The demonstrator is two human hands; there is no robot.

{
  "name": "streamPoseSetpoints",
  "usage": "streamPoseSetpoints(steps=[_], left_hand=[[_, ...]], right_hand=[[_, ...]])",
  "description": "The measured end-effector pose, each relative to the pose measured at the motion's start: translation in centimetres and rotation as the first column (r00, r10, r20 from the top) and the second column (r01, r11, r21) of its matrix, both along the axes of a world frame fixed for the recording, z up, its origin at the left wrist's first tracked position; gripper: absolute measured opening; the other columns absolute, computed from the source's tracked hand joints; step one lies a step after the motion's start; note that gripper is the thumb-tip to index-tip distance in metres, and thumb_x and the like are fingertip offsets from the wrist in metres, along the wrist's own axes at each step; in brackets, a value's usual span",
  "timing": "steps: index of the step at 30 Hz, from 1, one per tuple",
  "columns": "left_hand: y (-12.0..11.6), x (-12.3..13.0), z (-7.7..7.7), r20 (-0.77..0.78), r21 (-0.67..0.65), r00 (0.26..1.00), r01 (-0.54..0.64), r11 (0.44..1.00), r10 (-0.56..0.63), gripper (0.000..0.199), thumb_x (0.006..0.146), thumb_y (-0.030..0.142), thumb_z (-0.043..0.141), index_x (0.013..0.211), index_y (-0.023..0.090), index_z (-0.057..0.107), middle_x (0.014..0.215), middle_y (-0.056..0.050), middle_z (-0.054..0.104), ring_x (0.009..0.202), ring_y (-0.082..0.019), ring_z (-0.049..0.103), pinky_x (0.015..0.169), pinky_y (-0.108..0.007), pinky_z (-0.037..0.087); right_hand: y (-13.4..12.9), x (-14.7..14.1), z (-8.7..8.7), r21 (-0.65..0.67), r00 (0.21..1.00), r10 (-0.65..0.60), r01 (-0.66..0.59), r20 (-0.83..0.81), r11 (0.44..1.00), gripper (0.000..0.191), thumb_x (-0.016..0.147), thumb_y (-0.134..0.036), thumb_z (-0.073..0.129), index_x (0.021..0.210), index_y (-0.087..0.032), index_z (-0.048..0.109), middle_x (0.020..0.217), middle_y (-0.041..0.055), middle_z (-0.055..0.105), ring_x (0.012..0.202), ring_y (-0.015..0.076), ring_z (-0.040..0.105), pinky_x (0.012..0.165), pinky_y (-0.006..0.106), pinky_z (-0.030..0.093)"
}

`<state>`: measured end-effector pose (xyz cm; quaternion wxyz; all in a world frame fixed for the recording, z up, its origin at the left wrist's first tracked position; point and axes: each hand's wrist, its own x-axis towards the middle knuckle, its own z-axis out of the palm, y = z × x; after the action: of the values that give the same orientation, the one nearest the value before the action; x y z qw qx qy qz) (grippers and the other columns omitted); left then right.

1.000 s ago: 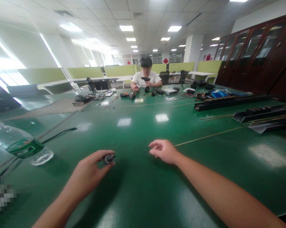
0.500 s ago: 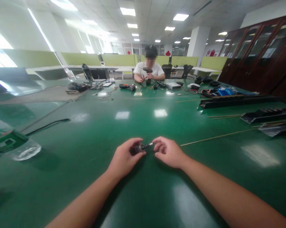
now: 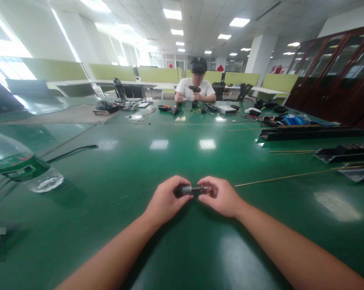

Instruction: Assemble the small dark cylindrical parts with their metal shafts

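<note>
Two hands meet at centre of the head view, low over the green table (image 3: 115, 169). Left hand (image 3: 165, 199) pinches a small dark cylindrical part (image 3: 183, 190) at its fat end, thumb on top, other fingers curled under. Right hand (image 3: 222, 197) pinches the thin silvery shaft (image 3: 200, 188) sticking out of that part, thumb and forefinger closed on the tip. Part sits between the two hands, just above the table surface; can't tell if it touches. Long axis runs left-right across the view, fat end toward the left hand, shaft toward the right. Both hands equally close, each has one end.

Rest of the view: clear plastic bottle (image 3: 21, 165) lying on its side far left, black cable (image 3: 73, 151) beyond it. Thin brass-coloured rod (image 3: 290, 176) lies to the right, well apart from the hands. Black rails (image 3: 309, 133) further right. Another person (image 3: 195, 88) sits at the far end holding a dark tool, not involved here.
</note>
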<state>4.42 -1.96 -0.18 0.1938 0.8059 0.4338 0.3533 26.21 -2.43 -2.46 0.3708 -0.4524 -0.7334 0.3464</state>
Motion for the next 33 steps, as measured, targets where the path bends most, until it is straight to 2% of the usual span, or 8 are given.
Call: streamPoseSetpoints(steps=[6, 12, 20, 33], left_hand=[[-0.2, 0.3, 0.1, -0.008, 0.018, 0.998, 0.068, 0.998, -0.068, 0.016, 0.079, 0.022, 0.070, 0.094, 0.021, 0.064, 0.092, -0.002, 0.067, 0.085, -0.017, 0.062, 0.078, -0.029, 0.050], [-0.3, 0.3, 0.0, -0.006, 0.028, 0.997, 0.079, 0.996, -0.079, 0.017, 0.081, 0.024, 0.069, 0.097, 0.021, 0.064, 0.095, -0.004, 0.067, 0.088, -0.018, 0.062, 0.079, -0.031, 0.051], [0.0, 0.2, -0.1, -0.003, 0.029, 0.997, 0.071, 0.997, -0.071, 0.020, 0.080, 0.026, 0.072, 0.098, 0.021, 0.066, 0.094, -0.004, 0.068, 0.087, -0.018, 0.064, 0.080, -0.030, 0.051], [-0.2, 0.4, -0.1, 0.000, 0.005, 0.997, 0.077, 0.997, -0.077, 0.020, 0.080, 0.027, 0.073, 0.099, 0.022, 0.066, 0.094, -0.001, 0.069, 0.086, -0.016, 0.063, 0.080, -0.028, 0.049]], right_hand=[[0.0, -0.2, 0.9, 0.009, 0.999, -0.019, 0.020, -0.036, 1.000, 0.025, 0.084, -0.034, 0.065, 0.102, -0.018, 0.072, 0.092, 0.0054, 0.072, 0.077, 0.0179, 0.064, 0.069, 0.027, 0.049], [0.0, -0.2, 1.3, 0.063, 0.999, 0.018, -0.021, 0.042, 0.998, 0.025, 0.092, -0.031, 0.054, 0.087, -0.018, 0.075, 0.080, 0.0030, 0.071, 0.074, 0.0167, 0.063, 0.069, 0.026, 0.045], [0.0, -0.4, 0.9, 0.049, 1.000, 0.028, -0.028, 0.001, 0.998, 0.018, 0.087, -0.027, 0.061, 0.098, -0.020, 0.074, 0.093, 0.0035, 0.074, 0.083, 0.0184, 0.067, 0.075, 0.027, 0.049], [-0.1, -0.4, 1.2, 0.085, 1.000, 0.016, -0.017, 0.021, 0.996, 0.012, 0.080, -0.024, 0.068, 0.090, -0.019, 0.073, 0.087, 0.0032, 0.073, 0.079, 0.0181, 0.066, 0.073, 0.027, 0.049]])
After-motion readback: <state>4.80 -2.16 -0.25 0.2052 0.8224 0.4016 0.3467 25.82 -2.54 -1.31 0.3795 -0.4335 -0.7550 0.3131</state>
